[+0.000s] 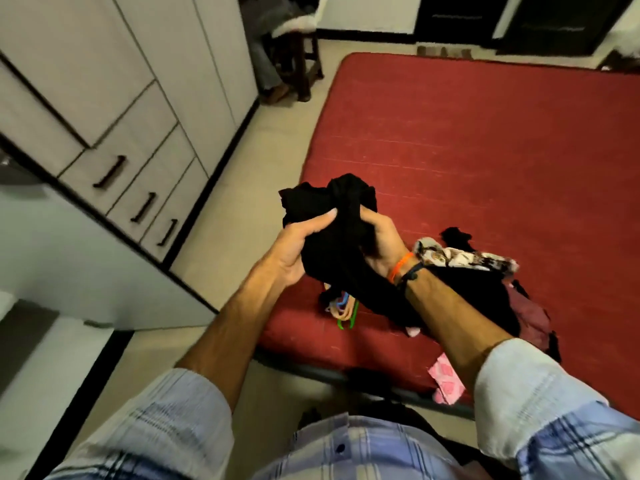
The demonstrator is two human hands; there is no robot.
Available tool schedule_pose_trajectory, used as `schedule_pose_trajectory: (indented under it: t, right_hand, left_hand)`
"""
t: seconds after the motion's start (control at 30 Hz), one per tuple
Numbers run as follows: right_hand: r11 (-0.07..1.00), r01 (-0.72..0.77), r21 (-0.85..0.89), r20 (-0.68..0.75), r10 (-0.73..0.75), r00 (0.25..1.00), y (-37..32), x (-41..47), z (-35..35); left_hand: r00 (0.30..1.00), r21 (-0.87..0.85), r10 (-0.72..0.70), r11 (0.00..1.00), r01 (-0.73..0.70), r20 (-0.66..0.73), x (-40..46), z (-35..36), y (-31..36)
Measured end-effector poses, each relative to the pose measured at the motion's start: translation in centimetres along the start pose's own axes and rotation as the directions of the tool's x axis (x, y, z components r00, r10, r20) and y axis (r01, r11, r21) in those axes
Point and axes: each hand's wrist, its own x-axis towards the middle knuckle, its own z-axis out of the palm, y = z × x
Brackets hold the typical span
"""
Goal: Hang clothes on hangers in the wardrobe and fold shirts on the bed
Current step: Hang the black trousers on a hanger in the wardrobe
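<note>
From my remote seat I saw the plaid shirt (356, 452) at the bottom of the view, both its sleeves rolled up past the forearms. Beyond them, the left hand (298, 247) had its fingers and thumb curled round a bunched black garment (332, 216), and the right hand (377, 240) gripped the same cloth from the other side; the bundle was held up in the air over the near corner of the red bed (485, 140). An orange band and a dark one (403, 268) circled the right wrist. Under the hands, on the mattress, lay a small heap of coloured hangers (343, 313), green, pink and blue tangled together. Just right of the right arm sat a pile of clothes: a floral printed piece (464, 256) on top, black cloth beneath it, a maroon item (530, 317) at the edge. A pink patterned cloth (445, 379) hung over the bed's near edge. To the left stood the white wardrobe (114, 81) with three dark handles, its doors closed. At the far end I could make out a wooden stool (298, 53), blurred
</note>
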Motion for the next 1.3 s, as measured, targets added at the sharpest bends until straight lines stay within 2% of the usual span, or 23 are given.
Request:
schedule_pose_trajectory:
  t: [0.13,0.3,0.37,0.47,0.6,0.73,0.83,0.93,1.0,1.07,1.1,1.17,1.23,1.3]
  right_hand:
    - [0.993,-0.102,-0.050,0.132,0.108,0.985,1.5,0.5,5.4]
    - [0.964,-0.223,-0.144,0.283,0.256,0.924,3.9,0.9,11.4]
    - [0.954,-0.225,-0.198,0.356,0.284,0.890,5.0,0.6,13.6]
    - [0.933,-0.208,-0.294,0.472,0.331,0.817,6.4,-0.6,16.4]
    - [0.886,-0.080,-0.457,0.598,0.373,0.709,8.4,-2.6,19.6]
    - [0.825,0.017,-0.564,0.670,0.446,0.593,10.3,-5.1,22.8]
    - [0.757,0.167,-0.632,0.700,0.465,0.542,11.4,-6.2,24.5]
    - [0.656,0.387,-0.648,0.737,0.413,0.536,13.2,-6.8,26.7]
    - [0.629,0.524,-0.574,0.810,0.343,0.476,14.3,-7.1,28.6]
    - [0.568,0.658,-0.494,0.869,0.297,0.396,15.0,-7.5,30.8]
    - [0.512,0.724,-0.461,0.887,0.297,0.354,15.1,-7.8,31.7]
    - [0.417,0.805,-0.423,0.892,0.347,0.289,15.6,-8.2,33.6]
    - [0.422,0.810,-0.408,0.893,0.367,0.260,16.2,-8.6,35.3]
    - [0.478,0.770,-0.422,0.895,0.354,0.271,16.8,-8.5,36.7]
  left_hand:
    - [0.986,-0.052,0.082,0.995,-0.090,-0.144,-4.6,-4.0,1.6]
    - [0.921,-0.146,0.170,0.961,-0.234,-0.351,-11.1,-6.9,3.5]
    - [0.878,-0.173,0.193,0.940,-0.293,-0.439,-13.9,-7.3,4.0]
    - [0.762,-0.152,0.202,0.918,-0.365,-0.615,-17.8,-8.1,4.0]
    - [0.568,-0.079,0.174,0.916,-0.392,-0.804,-22.9,-9.0,3.1]
    - [0.289,0.053,0.191,0.904,-0.425,-0.938,-28.0,-9.2,1.9]
    - [0.200,0.073,0.167,0.911,-0.406,-0.965,-30.9,-9.9,1.4]
    - [0.175,0.061,0.131,0.932,-0.357,-0.976,-32.8,-11.1,1.1]
    - [0.087,0.120,0.141,0.970,-0.212,-0.986,-33.7,-11.8,1.3]
    - [-0.004,0.243,0.243,0.970,0.021,-0.970,-35.0,-13.2,1.6]
    - [-0.007,0.331,0.333,0.940,0.079,-0.943,-35.5,-13.8,1.9]
    - [0.090,0.500,0.492,0.857,0.125,-0.866,-37.0,-14.8,2.8]
    - [0.200,0.606,0.574,0.772,0.192,-0.794,-38.3,-15.7,3.6]
    - [0.222,0.629,0.593,0.758,0.171,-0.774,-39.3,-16.7,4.1]
